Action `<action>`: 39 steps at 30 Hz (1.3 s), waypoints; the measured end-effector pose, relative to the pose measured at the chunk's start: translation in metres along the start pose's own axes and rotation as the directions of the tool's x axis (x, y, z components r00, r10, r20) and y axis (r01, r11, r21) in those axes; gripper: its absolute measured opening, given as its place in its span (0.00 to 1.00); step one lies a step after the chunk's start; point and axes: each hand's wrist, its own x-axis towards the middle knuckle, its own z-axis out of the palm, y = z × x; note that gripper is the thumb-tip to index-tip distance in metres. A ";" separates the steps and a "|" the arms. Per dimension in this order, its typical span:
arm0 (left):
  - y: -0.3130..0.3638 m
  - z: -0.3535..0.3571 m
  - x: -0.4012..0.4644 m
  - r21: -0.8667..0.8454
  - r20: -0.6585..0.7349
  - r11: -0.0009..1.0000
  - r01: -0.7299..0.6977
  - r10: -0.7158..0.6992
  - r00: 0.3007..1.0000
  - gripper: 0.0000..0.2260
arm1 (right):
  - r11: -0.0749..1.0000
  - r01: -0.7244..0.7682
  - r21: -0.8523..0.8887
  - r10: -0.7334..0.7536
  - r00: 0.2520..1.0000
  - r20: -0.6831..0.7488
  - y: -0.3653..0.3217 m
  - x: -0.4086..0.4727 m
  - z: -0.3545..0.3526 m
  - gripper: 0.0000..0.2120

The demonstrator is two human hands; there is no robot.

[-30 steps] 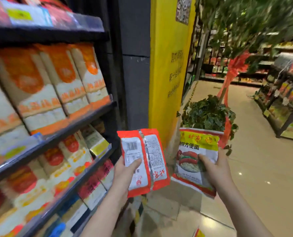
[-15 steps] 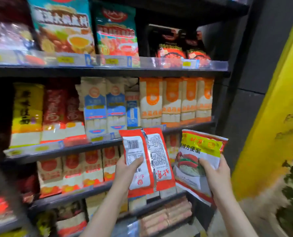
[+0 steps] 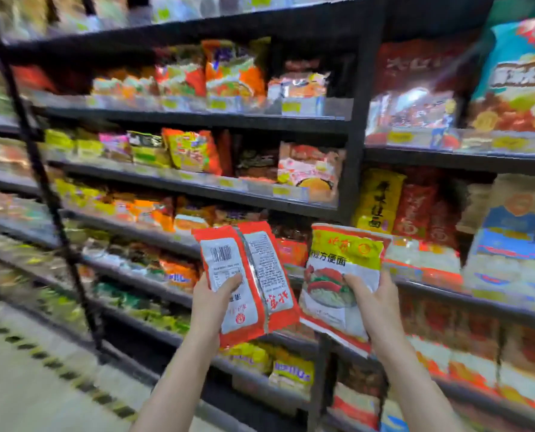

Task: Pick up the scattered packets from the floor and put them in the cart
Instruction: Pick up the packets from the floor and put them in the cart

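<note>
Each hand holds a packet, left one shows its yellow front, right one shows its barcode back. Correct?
Swapped. In the head view the left hand holds the red packet barcode side out; the right hand holds the packet with the yellow front.

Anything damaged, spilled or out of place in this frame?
Nothing stands out. The left hand grips an intact red packet, its back side showing; the right hand grips a yellow-topped packet. Shelf stock is too blurred to judge.
</note>
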 end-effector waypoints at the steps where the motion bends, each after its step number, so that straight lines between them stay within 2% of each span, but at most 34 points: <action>1: 0.009 -0.027 0.009 0.000 -0.047 1.000 -0.018 0.018 0.999 0.08 | 1.000 -0.005 0.010 0.005 0.999 0.037 -0.004 -0.002 0.031 0.17; 4: 0.042 -0.121 0.032 0.002 -0.191 0.996 -0.092 0.091 0.977 0.08 | 0.998 0.016 0.062 -0.027 0.983 0.182 -0.018 -0.016 0.139 0.21; 8: 0.076 -0.239 0.053 0.033 -0.385 0.987 -0.159 0.159 0.909 0.07 | 0.990 0.018 0.137 -0.065 0.936 0.346 -0.043 -0.047 0.273 0.13; 13: 0.108 -0.358 0.073 0.084 -0.576 0.972 -0.219 0.227 0.785 0.08 | 0.974 0.005 0.228 -0.130 0.834 0.536 -0.070 -0.084 0.409 0.13; 19: 0.137 -0.467 0.123 0.105 -0.748 0.960 -0.260 0.249 0.616 0.08 | 0.958 0.002 0.288 -0.208 0.699 0.685 -0.095 -0.097 0.564 0.10; 24: 0.169 -0.538 0.198 0.134 -0.818 0.949 -0.284 0.268 0.509 0.08 | 0.930 -0.023 0.366 -0.281 0.599 0.750 -0.118 -0.084 0.700 0.12; 30: 0.203 -0.616 0.294 0.168 -0.860 0.950 -0.262 0.271 0.431 0.08 | 0.932 -0.003 0.363 -0.311 0.506 0.804 -0.137 -0.064 0.857 0.13; 33: 0.213 -0.653 0.341 0.188 -0.866 0.945 -0.268 0.288 0.408 0.06 | 0.937 -0.001 0.350 -0.307 0.481 0.822 -0.139 -0.059 0.926 0.16; 37: 0.220 -0.715 0.408 0.192 -0.864 0.945 -0.266 0.291 0.410 0.06 | 0.942 -0.028 0.334 -0.282 0.470 0.836 -0.138 -0.056 1.026 0.27; 39: 0.225 -0.751 0.444 0.197 -0.862 0.944 -0.266 0.296 0.412 0.06 | 0.939 -0.051 0.340 -0.277 0.474 0.836 -0.138 -0.055 1.080 0.27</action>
